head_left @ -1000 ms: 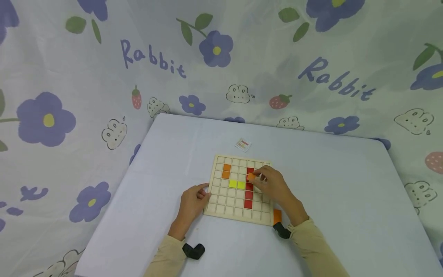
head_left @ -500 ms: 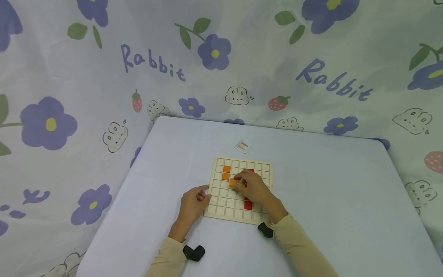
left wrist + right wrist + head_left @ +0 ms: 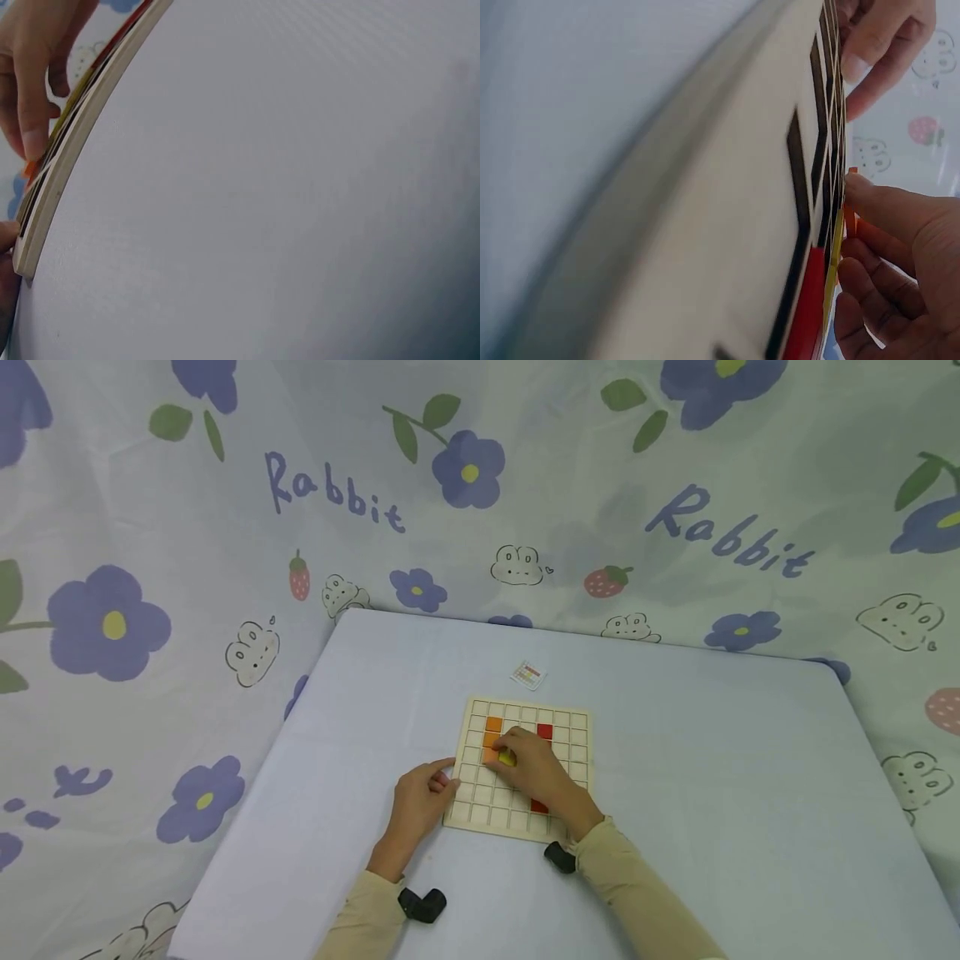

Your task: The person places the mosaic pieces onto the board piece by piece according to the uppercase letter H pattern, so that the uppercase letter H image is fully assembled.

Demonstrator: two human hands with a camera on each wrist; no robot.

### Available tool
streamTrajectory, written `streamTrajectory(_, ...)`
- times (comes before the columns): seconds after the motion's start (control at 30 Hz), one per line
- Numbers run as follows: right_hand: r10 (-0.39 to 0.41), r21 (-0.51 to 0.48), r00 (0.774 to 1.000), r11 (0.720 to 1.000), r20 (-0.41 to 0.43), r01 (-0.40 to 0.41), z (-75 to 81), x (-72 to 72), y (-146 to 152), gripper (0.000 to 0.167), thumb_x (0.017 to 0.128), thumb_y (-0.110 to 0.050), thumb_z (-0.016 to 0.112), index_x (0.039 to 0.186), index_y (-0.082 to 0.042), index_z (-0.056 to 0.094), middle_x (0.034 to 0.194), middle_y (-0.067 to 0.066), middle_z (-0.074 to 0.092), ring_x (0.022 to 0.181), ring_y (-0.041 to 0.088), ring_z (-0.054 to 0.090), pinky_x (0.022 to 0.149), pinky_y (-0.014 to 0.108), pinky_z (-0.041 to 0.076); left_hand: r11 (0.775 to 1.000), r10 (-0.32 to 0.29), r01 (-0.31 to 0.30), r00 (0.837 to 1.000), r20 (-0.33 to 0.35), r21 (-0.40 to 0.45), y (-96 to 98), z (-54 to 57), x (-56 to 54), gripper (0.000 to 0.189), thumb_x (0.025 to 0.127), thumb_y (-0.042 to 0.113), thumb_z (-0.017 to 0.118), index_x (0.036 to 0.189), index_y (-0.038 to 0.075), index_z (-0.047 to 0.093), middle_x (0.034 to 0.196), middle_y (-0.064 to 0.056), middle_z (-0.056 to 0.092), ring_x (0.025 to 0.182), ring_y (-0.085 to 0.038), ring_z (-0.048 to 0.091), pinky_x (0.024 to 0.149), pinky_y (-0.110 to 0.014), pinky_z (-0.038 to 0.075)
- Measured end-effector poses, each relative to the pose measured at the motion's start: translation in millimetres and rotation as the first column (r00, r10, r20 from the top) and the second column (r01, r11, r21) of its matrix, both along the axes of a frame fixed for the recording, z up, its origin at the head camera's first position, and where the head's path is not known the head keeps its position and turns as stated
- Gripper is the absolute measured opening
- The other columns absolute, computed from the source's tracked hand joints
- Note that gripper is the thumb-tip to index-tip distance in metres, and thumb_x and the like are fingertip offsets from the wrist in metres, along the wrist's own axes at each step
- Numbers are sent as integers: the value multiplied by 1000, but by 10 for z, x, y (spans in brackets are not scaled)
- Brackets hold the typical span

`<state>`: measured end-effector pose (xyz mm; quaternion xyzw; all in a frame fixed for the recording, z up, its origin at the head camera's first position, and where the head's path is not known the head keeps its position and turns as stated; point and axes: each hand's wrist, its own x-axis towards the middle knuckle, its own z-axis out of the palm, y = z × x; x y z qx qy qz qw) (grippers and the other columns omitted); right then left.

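A cream wooden grid board (image 3: 481, 793) lies on the table. My left hand (image 3: 420, 797) holds its left edge with thumb and forefinger. Over the board's left half, my right hand (image 3: 538, 768) pinches a square orange tile (image 3: 490, 756) at a cell just below two other orange tiles (image 3: 492, 725). Beside the pinched tile, yellow (image 3: 507, 757) shows between the fingers. A column of red tiles (image 3: 544, 732) runs down the board, its middle covered by the right hand. In the right wrist view, the pinched orange tile (image 3: 850, 217) stands edge-on at the board, next to the yellow strip (image 3: 832, 270).
A small printed card (image 3: 528, 675) lies behind the board on the white table (image 3: 697, 760). Black wrist-worn devices (image 3: 422, 905) hang by both sleeves. A patterned cloth (image 3: 600, 485) forms the backdrop.
My right hand has carried the orange tile leftward from the red column, over the yellow tiles, to the cell below the orange pair. My left hand has stayed at the board's edge.
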<state>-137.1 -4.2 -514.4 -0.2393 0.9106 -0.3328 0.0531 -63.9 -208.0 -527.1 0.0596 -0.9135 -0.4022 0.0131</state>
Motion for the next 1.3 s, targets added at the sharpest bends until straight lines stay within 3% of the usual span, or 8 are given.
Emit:
streamTrajectory(0.23, -10, 23, 1000, 1000, -21, 10, -16, 4, -16, 29, 87, -27, 80, 109, -9, 75, 105, 1, 68, 97, 16, 62, 89, 34, 55, 1000, -5, 5, 1000, -16, -1, 3, 12, 1, 33, 88, 12, 77, 121, 8, 73, 82, -2, 67, 71, -6, 58, 63, -18, 48)
streamTrajectory(0.77, -34, 18, 999, 999, 28, 33, -39, 6, -68, 28, 87, -30, 80, 108, -12, 76, 105, -2, 68, 97, 15, 61, 90, 34, 54, 1000, -8, 8, 1000, -24, -6, -6, 9, 3, 32, 88, 12, 76, 120, 8, 73, 82, -2, 67, 71, -6, 58, 63, -19, 48)
streamTrajectory(1.3, -40, 52, 999, 998, 9, 39, -22, 17, -66, 31, 87, -30, 80, 112, -12, 76, 106, -1, 68, 96, 15, 61, 87, 33, 54, 1000, 2, -2, 1000, -18, -18, 0, -17, -4, 33, 88, 13, 77, 121, 8, 73, 82, -1, 68, 71, -5, 59, 64, -19, 50)
